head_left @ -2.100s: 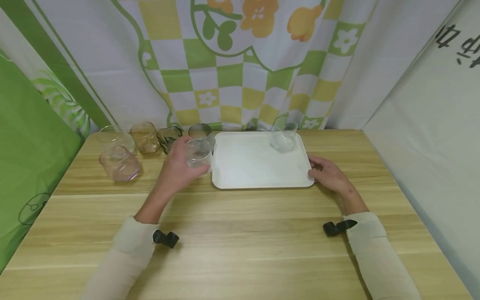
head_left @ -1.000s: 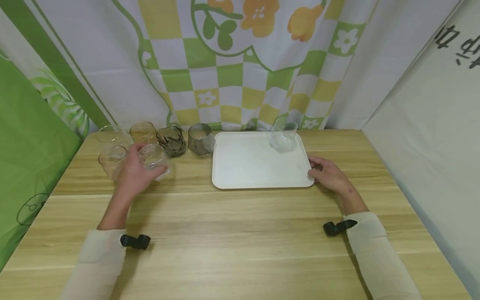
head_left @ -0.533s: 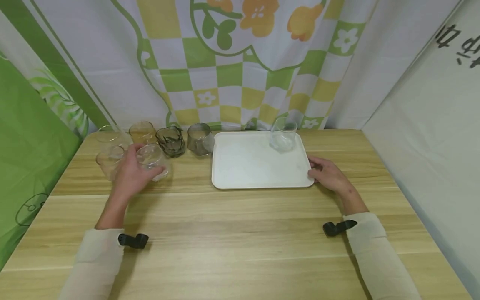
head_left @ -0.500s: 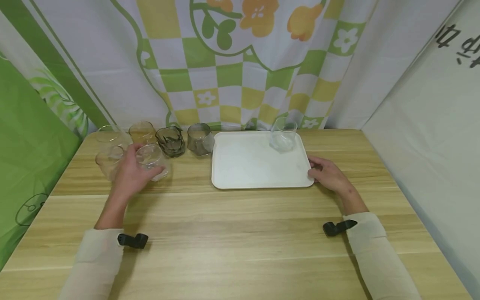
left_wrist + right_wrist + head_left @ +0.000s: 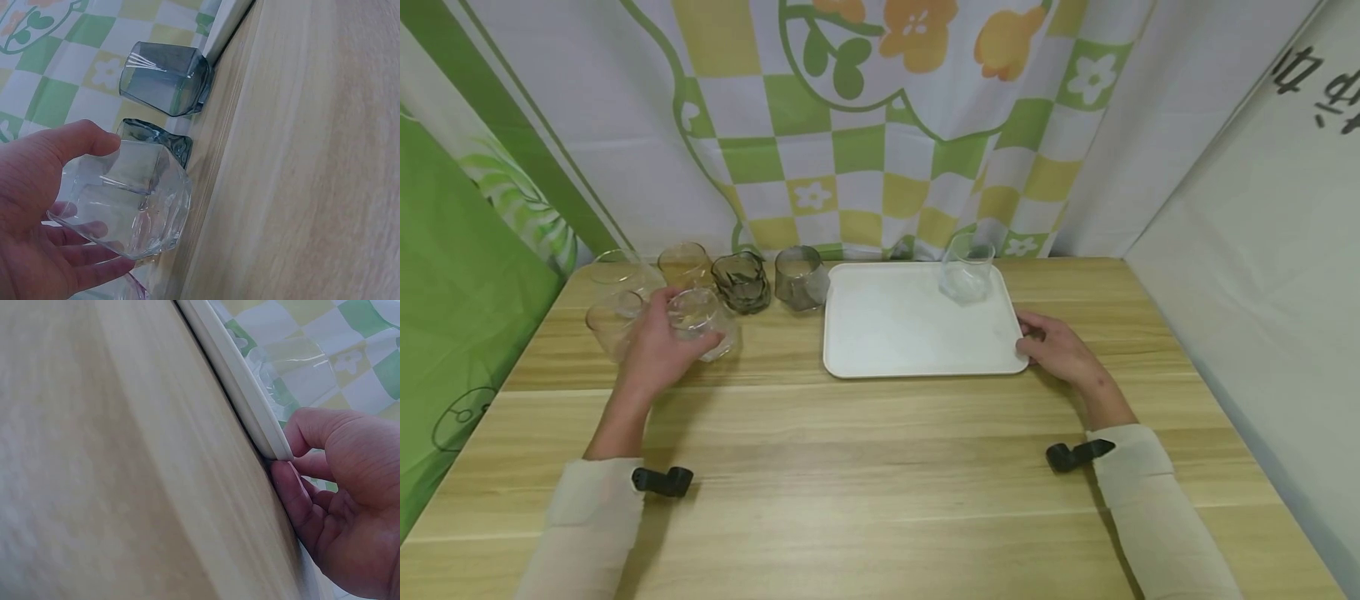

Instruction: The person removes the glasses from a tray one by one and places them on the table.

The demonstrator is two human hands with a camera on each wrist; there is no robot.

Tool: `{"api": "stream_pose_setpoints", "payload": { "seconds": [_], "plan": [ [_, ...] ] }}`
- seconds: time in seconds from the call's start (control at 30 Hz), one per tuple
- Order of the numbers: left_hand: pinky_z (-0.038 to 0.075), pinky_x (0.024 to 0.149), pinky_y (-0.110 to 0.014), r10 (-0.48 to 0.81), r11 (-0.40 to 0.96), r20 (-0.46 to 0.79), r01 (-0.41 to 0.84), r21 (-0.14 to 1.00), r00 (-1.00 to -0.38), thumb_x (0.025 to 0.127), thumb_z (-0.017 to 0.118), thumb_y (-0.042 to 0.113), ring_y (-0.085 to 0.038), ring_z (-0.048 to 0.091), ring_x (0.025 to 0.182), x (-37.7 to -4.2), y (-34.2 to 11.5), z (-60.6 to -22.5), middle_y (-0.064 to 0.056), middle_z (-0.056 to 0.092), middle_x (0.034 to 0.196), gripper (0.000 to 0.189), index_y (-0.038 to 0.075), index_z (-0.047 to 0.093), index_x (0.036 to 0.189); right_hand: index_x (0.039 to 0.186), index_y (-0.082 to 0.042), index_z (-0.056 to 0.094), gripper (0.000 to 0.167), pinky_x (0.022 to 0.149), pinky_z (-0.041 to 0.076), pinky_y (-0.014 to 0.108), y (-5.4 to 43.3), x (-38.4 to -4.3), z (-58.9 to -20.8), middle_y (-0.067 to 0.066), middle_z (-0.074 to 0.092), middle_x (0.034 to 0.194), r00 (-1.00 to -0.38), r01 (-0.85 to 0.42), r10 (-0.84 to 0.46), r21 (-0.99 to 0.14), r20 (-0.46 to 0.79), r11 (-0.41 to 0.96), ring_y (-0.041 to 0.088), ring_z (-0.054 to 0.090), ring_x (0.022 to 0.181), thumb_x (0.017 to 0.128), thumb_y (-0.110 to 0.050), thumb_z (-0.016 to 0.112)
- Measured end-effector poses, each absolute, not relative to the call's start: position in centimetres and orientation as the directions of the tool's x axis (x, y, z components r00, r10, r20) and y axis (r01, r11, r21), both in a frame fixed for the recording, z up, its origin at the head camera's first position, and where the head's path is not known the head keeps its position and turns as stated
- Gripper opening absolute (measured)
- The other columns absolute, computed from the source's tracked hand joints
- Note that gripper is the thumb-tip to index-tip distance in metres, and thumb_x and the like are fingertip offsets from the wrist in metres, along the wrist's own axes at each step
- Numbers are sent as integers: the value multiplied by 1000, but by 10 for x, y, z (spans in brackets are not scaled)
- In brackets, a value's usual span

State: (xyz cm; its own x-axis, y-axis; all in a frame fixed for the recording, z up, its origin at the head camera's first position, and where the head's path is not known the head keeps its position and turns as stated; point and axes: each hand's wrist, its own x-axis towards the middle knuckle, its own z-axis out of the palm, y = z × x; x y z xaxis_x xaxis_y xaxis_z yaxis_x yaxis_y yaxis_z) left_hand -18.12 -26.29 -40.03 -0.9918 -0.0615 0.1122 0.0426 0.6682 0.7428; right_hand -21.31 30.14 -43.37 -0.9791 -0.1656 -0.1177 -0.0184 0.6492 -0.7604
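My left hand (image 5: 662, 346) holds a clear drinking glass (image 5: 700, 317) upright at the left of the table, thumb on one side and fingers round the other. In the left wrist view the glass (image 5: 134, 194) shows a faceted lower part. A pinkish glass (image 5: 610, 325) stands just left of that hand, partly hidden by it. At the tray's right edge, my right hand (image 5: 1060, 348) pinches the rim of the white tray (image 5: 910, 333). The right wrist view has the tray rim (image 5: 250, 406) between thumb and fingers. One clear glass (image 5: 966, 275) stands on the tray's back right.
Along the back, left of the tray, stand a clear glass (image 5: 625, 271), an amber glass (image 5: 685, 265), a dark wavy glass (image 5: 742, 283) and a grey glass (image 5: 801, 279). A checked curtain (image 5: 865, 158) hangs behind the wooden table (image 5: 880, 467).
My left hand has carried the clear glass leftward from beside the tray to near the pinkish glass, shifting slightly further left lately. The right hand and tray have stayed put.
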Motion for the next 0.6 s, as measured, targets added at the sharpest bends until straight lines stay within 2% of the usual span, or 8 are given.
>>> {"api": "stream_pose_setpoints", "payload": {
  "seconds": [0.3,0.6],
  "plan": [
    [35,104,-70,-56,684,118,48,728,-991,89,80,31,-55,42,131,-181,-263,-401,-37,41,144,94,-6,25,155,153,5,42,61,66,52,22,302,-213,-434,21,59,119,-979,-19,-170,-771,-116,637,23,55,90,94,-4,57],
    [34,103,-73,-36,684,128,69,726,-991,90,79,31,-56,38,133,-179,-261,-399,-37,34,148,94,-4,22,157,153,6,42,61,68,52,24,301,-213,-434,22,59,119,-979,-17,-167,-771,-117,637,24,55,91,95,-4,57]
  ]
}}
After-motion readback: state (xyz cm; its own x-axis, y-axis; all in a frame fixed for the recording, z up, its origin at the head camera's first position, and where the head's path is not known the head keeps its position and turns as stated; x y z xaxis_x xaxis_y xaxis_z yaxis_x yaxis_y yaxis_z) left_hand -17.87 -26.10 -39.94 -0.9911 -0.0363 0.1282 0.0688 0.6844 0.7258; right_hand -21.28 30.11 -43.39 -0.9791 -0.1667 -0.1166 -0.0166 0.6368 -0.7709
